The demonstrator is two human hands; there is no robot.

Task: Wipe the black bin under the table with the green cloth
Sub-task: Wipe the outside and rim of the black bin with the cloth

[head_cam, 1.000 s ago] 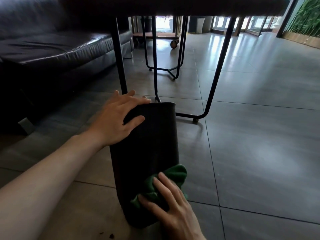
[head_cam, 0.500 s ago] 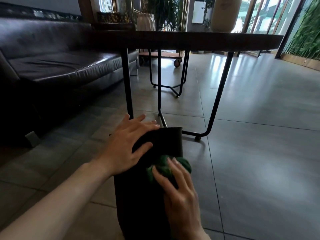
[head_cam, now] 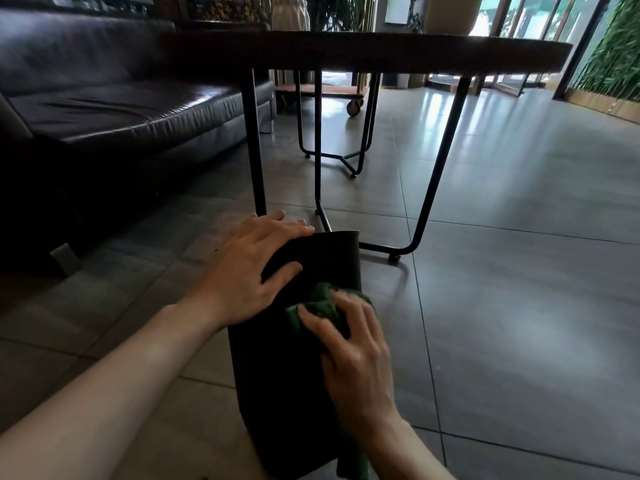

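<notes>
Black bin (head_cam: 298,358) lies matte, dark, on its side. Left hand (head_cam: 249,268) rests flat, fingers spread; right hand (head_cam: 349,344) clamps green cloth (head_cam: 318,306), unchanged since 0.5 s ago.

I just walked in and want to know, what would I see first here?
You'd first see two bare hands on a black bin lying on the tiled floor. The left hand rests flat near its far end, and the right hand presses a green cloth against it. Behind stands a round table.

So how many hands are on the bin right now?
2. The left hand lies flat on the black bin near its far rim; the right hand presses the green cloth against the bin's side, nearer its middle.
</notes>
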